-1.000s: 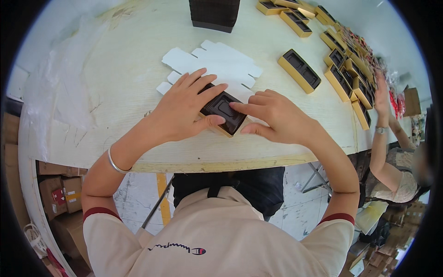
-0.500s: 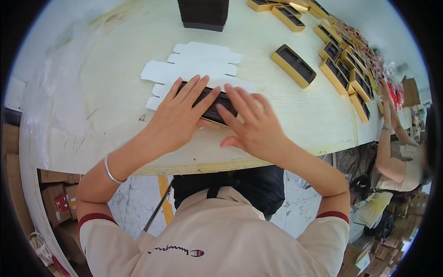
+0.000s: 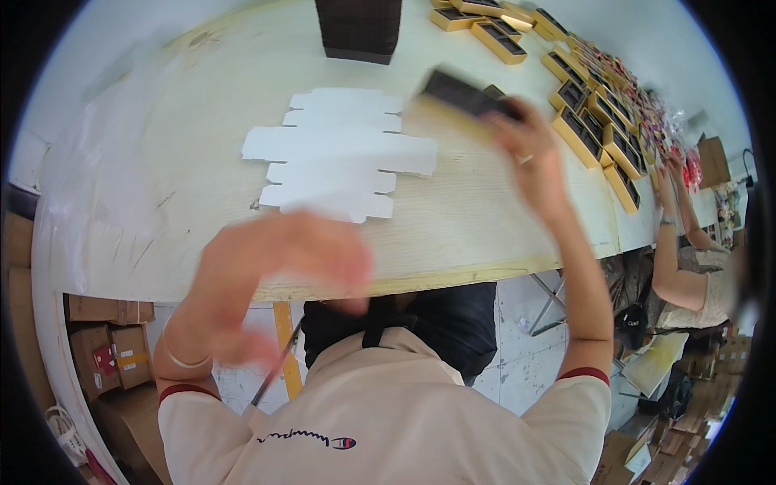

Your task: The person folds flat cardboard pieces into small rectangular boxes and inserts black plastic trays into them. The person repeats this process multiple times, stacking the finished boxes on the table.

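My right hand (image 3: 529,149) grips one end of a shallow gold box with a black insert (image 3: 461,93), blurred by motion and held over the table. Behind it shows the edge of another gold box (image 3: 495,91), mostly hidden. Over the table's front edge, my left hand (image 3: 283,263) is smeared by motion; its thumb and fingers stand apart with nothing seen between them. On the table in front of that hand lies a flat, unfolded white card box blank (image 3: 339,145) with notched flaps.
A tall black block-shaped thing (image 3: 358,32) stands at the far middle of the pale table (image 3: 194,113). Several gold boxes with black inserts (image 3: 578,136) crowd the right side. Another person's arm (image 3: 677,267) reaches in at far right. Cardboard cartons (image 3: 129,356) sit below the table at left.
The box with the black insert has left the white blank, lifted far and right in my right hand. My left hand has drawn back toward me, uncovering the blank.
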A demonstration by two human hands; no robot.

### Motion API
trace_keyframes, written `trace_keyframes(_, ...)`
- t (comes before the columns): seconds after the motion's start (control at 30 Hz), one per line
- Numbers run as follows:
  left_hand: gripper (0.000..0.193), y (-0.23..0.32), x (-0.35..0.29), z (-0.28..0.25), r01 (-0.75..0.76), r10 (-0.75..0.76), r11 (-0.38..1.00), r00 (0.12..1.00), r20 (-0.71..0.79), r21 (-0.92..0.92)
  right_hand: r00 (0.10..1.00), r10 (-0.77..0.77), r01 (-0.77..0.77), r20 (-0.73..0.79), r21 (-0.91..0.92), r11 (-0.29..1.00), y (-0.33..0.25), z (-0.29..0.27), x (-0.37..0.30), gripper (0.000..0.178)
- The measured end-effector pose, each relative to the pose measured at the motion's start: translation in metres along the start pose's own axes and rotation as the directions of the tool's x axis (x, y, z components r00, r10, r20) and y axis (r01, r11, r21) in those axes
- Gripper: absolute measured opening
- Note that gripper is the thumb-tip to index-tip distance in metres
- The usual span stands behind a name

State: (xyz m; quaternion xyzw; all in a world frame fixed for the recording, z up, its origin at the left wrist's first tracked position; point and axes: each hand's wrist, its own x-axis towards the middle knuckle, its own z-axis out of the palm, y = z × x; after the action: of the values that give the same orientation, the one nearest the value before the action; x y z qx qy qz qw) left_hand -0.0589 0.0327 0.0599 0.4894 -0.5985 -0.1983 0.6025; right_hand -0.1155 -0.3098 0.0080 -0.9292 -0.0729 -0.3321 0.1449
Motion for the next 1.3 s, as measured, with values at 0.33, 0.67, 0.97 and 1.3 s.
trace_keyframes(0.33, 0.037, 0.073, 0.019, 0.027, -0.142, 0.254, 0.785, 0.962, 0.104, -0.604, 0.955, -0.036, 0.030, 0.294, 0.024, 0.999, -0.037, 0.012, 0.017, 0.053)
trace_keyframes(0.67, 0.036, 0.026, 0.010, -0.005, 0.002, 0.060, 0.987, 0.922, 0.383, -0.162, 0.838, -0.223, 0.148, 0.498, 0.186, 0.971, -0.096, 0.060, -0.003, 0.046)
trace_keyframes(0.97, 0.039, -0.052, -0.008, -0.006, 0.377, -0.489, 0.493, 0.866, -0.109, 0.784, 0.754, -0.180, -0.117, 0.631, 0.399, 0.910, -0.082, 0.029, 0.004, 0.026)
trace_keyframes(1.3, 0.019, -0.098, 0.002, -0.010, 0.314, -0.143, 0.291, 0.948, -0.283, 0.904, 0.884, -0.456, 0.454, 0.106, 0.036, 0.890, -0.080, 0.067, 0.004, 0.019)
